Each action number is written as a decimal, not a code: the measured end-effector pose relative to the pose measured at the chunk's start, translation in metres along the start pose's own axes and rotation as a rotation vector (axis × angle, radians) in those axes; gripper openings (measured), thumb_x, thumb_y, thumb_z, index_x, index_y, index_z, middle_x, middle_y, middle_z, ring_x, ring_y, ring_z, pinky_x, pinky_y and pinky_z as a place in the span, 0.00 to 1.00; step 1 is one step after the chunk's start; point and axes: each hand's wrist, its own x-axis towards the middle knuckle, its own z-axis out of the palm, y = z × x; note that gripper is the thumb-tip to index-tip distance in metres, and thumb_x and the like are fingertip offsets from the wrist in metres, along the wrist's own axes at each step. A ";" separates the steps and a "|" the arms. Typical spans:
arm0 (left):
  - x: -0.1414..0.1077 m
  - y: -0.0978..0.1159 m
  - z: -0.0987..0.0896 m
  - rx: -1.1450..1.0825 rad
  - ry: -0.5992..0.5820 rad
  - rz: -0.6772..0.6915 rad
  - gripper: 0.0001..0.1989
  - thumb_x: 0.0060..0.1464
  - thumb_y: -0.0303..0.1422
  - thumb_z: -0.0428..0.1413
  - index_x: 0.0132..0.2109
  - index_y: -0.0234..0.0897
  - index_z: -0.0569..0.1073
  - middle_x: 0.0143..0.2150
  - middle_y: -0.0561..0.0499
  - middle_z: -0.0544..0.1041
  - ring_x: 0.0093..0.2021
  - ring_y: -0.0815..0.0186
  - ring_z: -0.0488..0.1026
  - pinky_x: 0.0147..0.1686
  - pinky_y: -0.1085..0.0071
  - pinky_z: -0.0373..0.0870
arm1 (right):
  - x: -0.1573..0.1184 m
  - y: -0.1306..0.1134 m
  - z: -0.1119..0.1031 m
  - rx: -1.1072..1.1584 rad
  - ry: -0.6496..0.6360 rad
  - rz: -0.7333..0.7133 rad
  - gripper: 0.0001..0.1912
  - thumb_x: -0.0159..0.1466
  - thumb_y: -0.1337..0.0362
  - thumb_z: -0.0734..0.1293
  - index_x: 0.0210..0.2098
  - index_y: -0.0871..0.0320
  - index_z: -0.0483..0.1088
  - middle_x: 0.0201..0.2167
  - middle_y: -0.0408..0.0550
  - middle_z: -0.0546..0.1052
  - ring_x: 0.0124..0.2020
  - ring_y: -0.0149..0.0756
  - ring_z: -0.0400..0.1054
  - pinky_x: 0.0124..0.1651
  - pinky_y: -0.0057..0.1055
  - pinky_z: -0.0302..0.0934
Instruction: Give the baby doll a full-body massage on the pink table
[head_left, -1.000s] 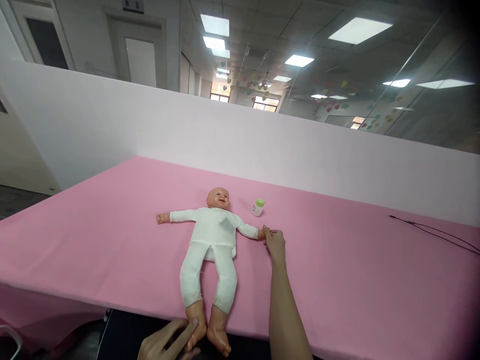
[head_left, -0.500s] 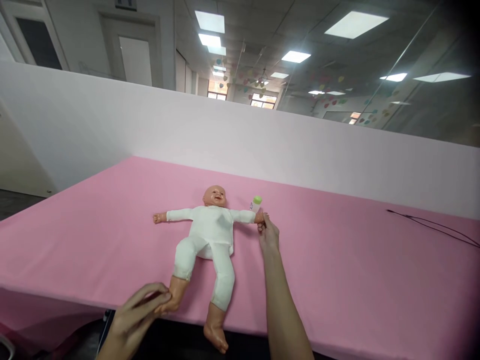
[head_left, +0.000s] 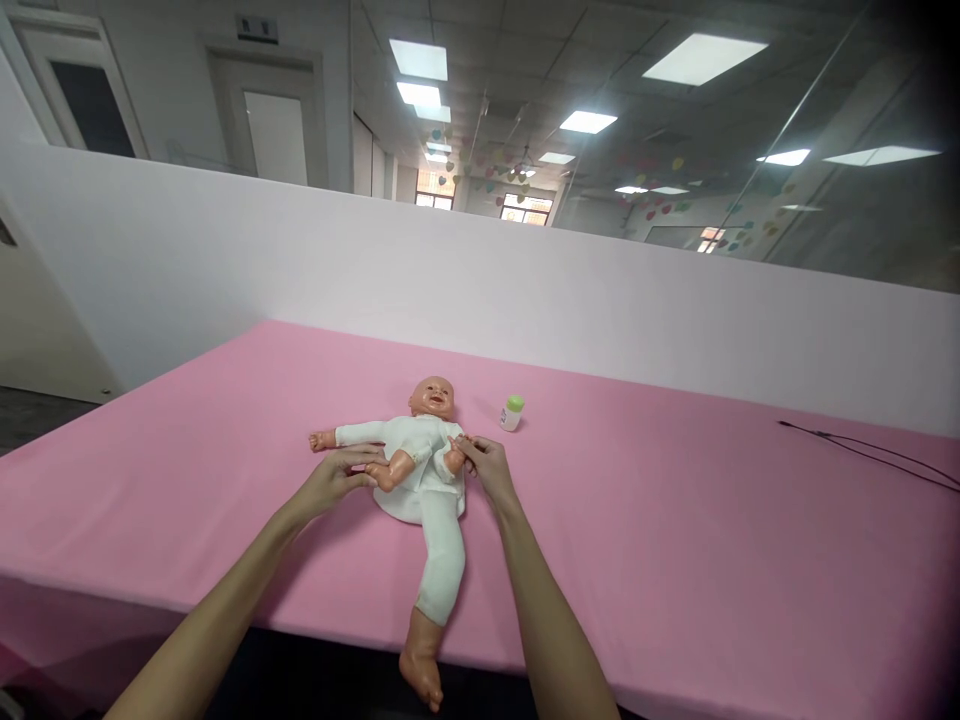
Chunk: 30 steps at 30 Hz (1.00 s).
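Writing [head_left: 505, 414] on the bottle [head_left: 514, 415] was too small to read. The doll [head_left: 403, 502] lay on pink cloth [head_left: 675, 540] between both grips: left hand [head_left: 335, 480] clamped on its raised foot [head_left: 383, 476], right hand [head_left: 489, 466] pinching its right-side wrist [head_left: 454, 460].

The doll [head_left: 416, 500] wears white, the tablecloth [head_left: 675, 540] is plain pink, the bottle cap [head_left: 515, 402] green, the cord [head_left: 823, 434] black.

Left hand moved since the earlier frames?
Yes: the left hand has moved away from the near edge of the pink table, toward the white wall, with the doll's raised foot.
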 end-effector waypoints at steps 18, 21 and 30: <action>-0.141 0.013 -0.008 0.000 0.120 -0.179 0.10 0.59 0.42 0.63 0.38 0.41 0.84 0.44 0.45 0.79 0.46 0.55 0.76 0.46 0.69 0.72 | 0.029 0.022 -0.067 0.215 0.668 0.032 0.19 0.46 0.52 0.81 0.24 0.58 0.74 0.19 0.38 0.69 0.21 0.28 0.58 0.24 0.29 0.57; -0.099 0.023 0.002 -0.035 0.189 -0.162 0.10 0.57 0.41 0.64 0.35 0.39 0.82 0.44 0.44 0.80 0.47 0.55 0.75 0.47 0.67 0.72 | 0.020 0.008 -0.043 0.230 0.388 -0.041 0.20 0.48 0.49 0.80 0.26 0.59 0.77 0.20 0.39 0.68 0.21 0.27 0.57 0.24 0.28 0.54; -0.003 0.003 0.030 -0.105 0.133 -0.139 0.14 0.58 0.39 0.62 0.47 0.38 0.84 0.55 0.42 0.81 0.57 0.50 0.74 0.58 0.57 0.68 | -0.001 -0.004 -0.002 -0.097 -0.089 -0.048 0.23 0.52 0.45 0.79 0.24 0.60 0.77 0.20 0.41 0.71 0.21 0.28 0.58 0.26 0.29 0.52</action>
